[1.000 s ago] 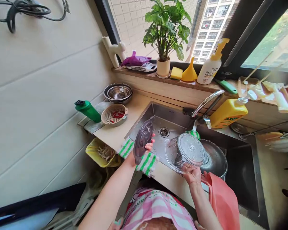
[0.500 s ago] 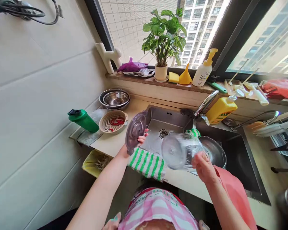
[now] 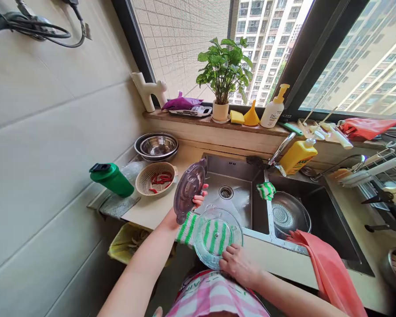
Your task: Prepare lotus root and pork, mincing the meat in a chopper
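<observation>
My left hand (image 3: 199,199) grips a translucent purple-grey round lid (image 3: 186,193) with knobbed edges, tilted on its side at the sink's front left corner. Most of the palm is hidden behind the lid. My right hand (image 3: 236,264) has its fingers closed round the rim of a clear, wet round container (image 3: 207,251) in front of the counter edge. Through its see-through base shows a green-and-white striped cloth (image 3: 185,231) lying over the counter edge. Lid and container appear apart.
A double sink has a left basin (image 3: 214,176) and a right one with a metal bowl (image 3: 285,213). Pink rubber gloves (image 3: 326,259) hang over the front edge. A colander (image 3: 145,182) with red chillies, a green bottle (image 3: 114,180) and steel bowls (image 3: 158,145) stand left.
My right hand has brought the clear container left and toward my body, over the striped cloth. My left hand with the lid has hardly moved. The view has tipped slightly upward.
</observation>
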The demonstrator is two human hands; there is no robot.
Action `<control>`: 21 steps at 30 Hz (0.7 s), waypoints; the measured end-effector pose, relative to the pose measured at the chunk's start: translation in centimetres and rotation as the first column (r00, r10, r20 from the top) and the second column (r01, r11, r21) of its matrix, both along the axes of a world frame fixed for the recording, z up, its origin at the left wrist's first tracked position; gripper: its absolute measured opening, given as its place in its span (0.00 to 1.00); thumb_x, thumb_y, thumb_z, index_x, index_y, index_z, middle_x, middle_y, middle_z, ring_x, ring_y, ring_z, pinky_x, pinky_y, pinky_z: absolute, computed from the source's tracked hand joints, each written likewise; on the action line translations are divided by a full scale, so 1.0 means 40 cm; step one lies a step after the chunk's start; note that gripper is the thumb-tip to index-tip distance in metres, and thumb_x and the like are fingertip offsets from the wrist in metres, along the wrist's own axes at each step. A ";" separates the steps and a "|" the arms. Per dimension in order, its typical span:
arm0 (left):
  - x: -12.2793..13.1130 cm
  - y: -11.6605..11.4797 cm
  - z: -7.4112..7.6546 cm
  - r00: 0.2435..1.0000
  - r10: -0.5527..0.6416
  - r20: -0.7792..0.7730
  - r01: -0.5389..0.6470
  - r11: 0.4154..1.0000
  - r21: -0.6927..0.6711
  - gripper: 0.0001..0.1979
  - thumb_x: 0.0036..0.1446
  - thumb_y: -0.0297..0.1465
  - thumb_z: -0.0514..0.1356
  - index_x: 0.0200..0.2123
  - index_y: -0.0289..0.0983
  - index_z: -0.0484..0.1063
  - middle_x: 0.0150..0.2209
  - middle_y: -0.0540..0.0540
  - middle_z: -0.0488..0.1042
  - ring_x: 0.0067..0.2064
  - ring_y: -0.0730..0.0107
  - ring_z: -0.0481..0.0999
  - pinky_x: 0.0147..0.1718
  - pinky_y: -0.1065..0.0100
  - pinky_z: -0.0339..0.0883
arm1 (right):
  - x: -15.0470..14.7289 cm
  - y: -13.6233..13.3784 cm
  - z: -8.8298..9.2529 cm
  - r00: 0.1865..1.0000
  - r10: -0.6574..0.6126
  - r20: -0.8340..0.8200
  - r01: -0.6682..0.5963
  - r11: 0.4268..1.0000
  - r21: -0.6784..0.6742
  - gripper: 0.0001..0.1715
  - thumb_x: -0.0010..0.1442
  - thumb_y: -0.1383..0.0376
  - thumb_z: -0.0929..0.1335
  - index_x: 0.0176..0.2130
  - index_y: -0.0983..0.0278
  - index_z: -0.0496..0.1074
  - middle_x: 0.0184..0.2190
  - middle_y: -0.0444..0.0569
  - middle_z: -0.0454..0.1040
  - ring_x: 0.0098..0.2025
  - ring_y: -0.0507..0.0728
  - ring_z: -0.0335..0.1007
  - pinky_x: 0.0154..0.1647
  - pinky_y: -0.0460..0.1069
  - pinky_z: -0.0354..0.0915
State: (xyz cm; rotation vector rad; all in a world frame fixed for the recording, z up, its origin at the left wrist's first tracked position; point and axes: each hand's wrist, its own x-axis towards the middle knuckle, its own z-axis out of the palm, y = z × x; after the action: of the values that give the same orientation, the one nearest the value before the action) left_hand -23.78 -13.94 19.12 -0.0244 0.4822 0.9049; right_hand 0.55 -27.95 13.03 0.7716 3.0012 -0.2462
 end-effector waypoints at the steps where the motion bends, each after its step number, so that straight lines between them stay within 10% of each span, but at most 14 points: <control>1: 0.005 0.000 0.003 0.998 -0.068 -0.004 0.068 0.998 0.008 0.16 0.63 0.27 0.44 0.50 0.34 0.65 0.34 0.44 0.67 0.22 0.80 0.62 0.18 0.76 0.58 | 0.000 -0.001 -0.009 1.000 -0.010 0.002 0.010 1.000 0.016 0.07 0.62 0.66 0.63 0.31 0.63 0.67 0.26 0.46 0.70 0.30 0.54 0.61 0.31 0.50 0.50; 7: 0.023 0.017 0.029 0.961 -0.272 -0.047 0.276 0.957 0.087 0.18 0.63 0.31 0.44 0.48 0.31 0.68 0.32 0.43 0.66 0.22 0.80 0.59 0.18 0.77 0.55 | 0.013 0.025 0.053 0.999 -0.036 -0.033 0.032 0.993 -0.116 0.04 0.59 0.64 0.65 0.34 0.63 0.69 0.30 0.48 0.71 0.36 0.57 0.64 0.43 0.54 0.57; 10: 0.029 0.011 0.039 0.952 -0.303 -0.038 0.306 0.946 0.107 0.17 0.61 0.31 0.47 0.49 0.31 0.67 0.33 0.42 0.66 0.22 0.80 0.59 0.19 0.76 0.56 | 0.044 0.083 0.120 0.941 -0.252 -0.225 0.148 0.906 -0.397 0.23 0.49 0.52 0.72 0.41 0.62 0.69 0.40 0.51 0.72 0.45 0.60 0.65 0.48 0.56 0.59; 16: 0.072 -0.043 0.045 0.983 -0.186 0.006 0.182 0.965 0.187 0.21 0.59 0.35 0.51 0.54 0.35 0.63 0.39 0.38 0.69 0.27 0.76 0.63 0.21 0.76 0.59 | 0.015 0.228 0.153 0.360 -0.815 -0.454 0.434 0.577 -0.692 0.16 0.59 0.52 0.63 0.29 0.62 0.66 0.25 0.44 0.70 0.26 0.52 0.64 0.27 0.47 0.60; 21: 0.141 -0.034 -0.015 0.967 -0.203 -0.157 0.235 0.945 0.226 0.23 0.58 0.34 0.54 0.57 0.40 0.63 0.31 0.43 0.72 0.25 0.72 0.69 0.18 0.76 0.57 | -0.077 0.278 0.130 0.197 -0.876 -0.440 0.282 0.480 -0.830 0.16 0.56 0.51 0.65 0.36 0.60 0.65 0.24 0.41 0.71 0.26 0.52 0.66 0.27 0.47 0.62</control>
State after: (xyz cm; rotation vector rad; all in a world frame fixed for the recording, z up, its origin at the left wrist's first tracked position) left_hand -18.14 -15.29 18.51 0.3094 0.4833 0.7429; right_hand -2.54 -16.85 18.24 2.3077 2.4923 -2.0996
